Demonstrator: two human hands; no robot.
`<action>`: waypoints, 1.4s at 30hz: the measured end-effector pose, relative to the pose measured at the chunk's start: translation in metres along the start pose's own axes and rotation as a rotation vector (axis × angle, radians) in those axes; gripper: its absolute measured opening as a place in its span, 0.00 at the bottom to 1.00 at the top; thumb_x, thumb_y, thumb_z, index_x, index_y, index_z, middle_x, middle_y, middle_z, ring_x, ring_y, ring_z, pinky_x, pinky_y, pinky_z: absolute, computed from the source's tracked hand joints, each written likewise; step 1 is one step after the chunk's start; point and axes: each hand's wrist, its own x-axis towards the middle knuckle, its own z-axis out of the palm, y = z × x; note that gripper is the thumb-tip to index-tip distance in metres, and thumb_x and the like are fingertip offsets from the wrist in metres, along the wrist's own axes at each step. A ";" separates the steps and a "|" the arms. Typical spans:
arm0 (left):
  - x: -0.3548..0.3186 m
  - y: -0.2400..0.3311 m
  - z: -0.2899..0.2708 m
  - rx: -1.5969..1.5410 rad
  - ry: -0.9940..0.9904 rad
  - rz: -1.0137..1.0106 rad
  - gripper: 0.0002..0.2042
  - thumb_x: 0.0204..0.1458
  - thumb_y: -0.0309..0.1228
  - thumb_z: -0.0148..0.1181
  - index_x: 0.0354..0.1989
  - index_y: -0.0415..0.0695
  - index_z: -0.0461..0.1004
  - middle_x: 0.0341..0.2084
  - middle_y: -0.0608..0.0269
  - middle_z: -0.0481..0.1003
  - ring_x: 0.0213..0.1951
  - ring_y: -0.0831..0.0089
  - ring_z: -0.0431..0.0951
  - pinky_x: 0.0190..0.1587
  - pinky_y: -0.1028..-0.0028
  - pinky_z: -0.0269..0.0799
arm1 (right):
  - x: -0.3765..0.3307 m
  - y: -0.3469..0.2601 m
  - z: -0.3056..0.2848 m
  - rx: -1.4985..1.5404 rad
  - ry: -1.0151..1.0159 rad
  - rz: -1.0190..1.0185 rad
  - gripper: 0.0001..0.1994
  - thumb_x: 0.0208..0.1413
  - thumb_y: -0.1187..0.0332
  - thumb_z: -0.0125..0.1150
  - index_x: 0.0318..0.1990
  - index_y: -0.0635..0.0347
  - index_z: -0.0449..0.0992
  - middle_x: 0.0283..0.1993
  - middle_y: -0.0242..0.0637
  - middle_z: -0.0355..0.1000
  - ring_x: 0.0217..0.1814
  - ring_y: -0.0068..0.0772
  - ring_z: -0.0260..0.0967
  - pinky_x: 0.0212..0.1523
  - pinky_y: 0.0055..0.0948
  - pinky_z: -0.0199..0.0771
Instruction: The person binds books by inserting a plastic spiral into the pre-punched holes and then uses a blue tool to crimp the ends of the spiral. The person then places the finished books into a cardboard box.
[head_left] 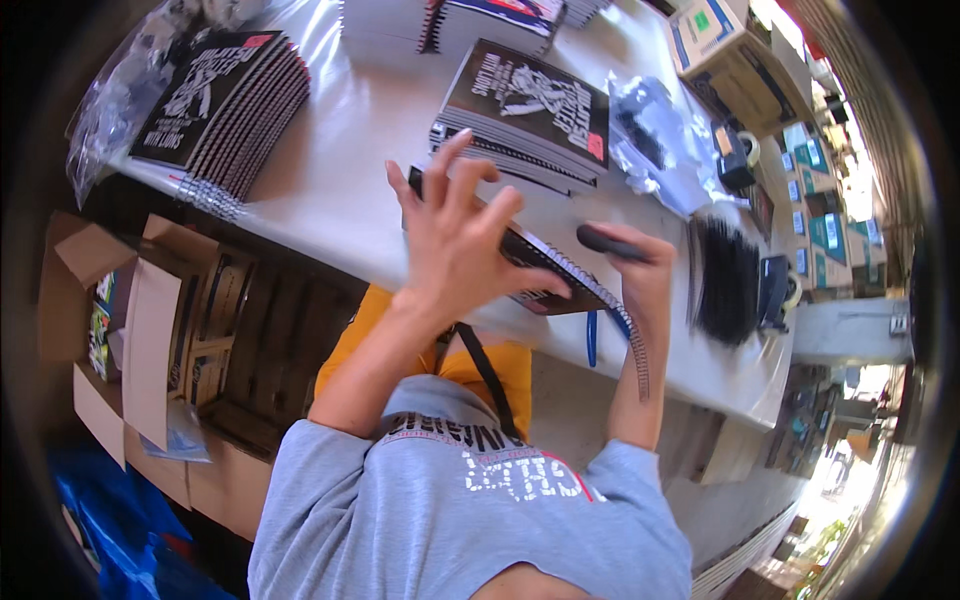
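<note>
Under my left hand (455, 235) lies a black spiral-bound book (590, 296), tilted at the near table edge. The fingers of that hand are spread and bent above it, and the thumb rests across its dark cover. A clear plastic coil (565, 262) runs along the book's spine; its loose end trails past the cover in front of my right forearm. Closed around a blurred tool with a dark rounded handle (612, 243), my right hand (648, 262) is just beyond the spine. Blue handle-like strips (592, 338) show below the book; what they belong to is hidden.
Stacked black books (530, 95) stand beyond my hands, and another coil-bound stack (225, 105) is at left. On the right are a bundle of black coils (725, 280), tape dispensers (735, 160), plastic wrap (650, 130) and a carton (740, 65). Open cardboard boxes (150, 340) sit lower left.
</note>
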 end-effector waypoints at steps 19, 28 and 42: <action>0.003 -0.039 0.000 -0.239 0.110 0.020 0.30 0.10 0.46 0.77 0.21 0.45 0.66 0.45 0.52 0.59 0.56 0.51 0.57 0.45 0.63 0.65 | 0.048 -0.018 0.041 -0.290 -0.143 -0.050 0.08 0.46 0.74 0.56 0.32 0.68 0.79 0.36 0.51 0.75 0.39 0.40 0.74 0.44 0.31 0.71; -0.006 -0.056 0.012 -0.458 0.176 -0.040 0.42 0.10 0.46 0.79 0.37 0.45 0.60 0.42 0.55 0.57 0.46 0.58 0.58 0.44 0.66 0.63 | 0.050 -0.020 0.057 0.093 -0.273 -0.179 0.11 0.39 0.82 0.56 0.33 0.67 0.79 0.36 0.47 0.76 0.37 0.36 0.75 0.42 0.26 0.72; -0.004 -0.070 0.015 -0.721 0.011 -0.285 0.48 0.07 0.44 0.81 0.36 0.42 0.50 0.35 0.58 0.56 0.42 0.65 0.60 0.47 0.69 0.61 | 0.059 -0.053 0.085 0.024 -0.381 -0.409 0.17 0.36 0.84 0.51 0.35 0.63 0.79 0.31 0.42 0.77 0.32 0.34 0.75 0.36 0.23 0.72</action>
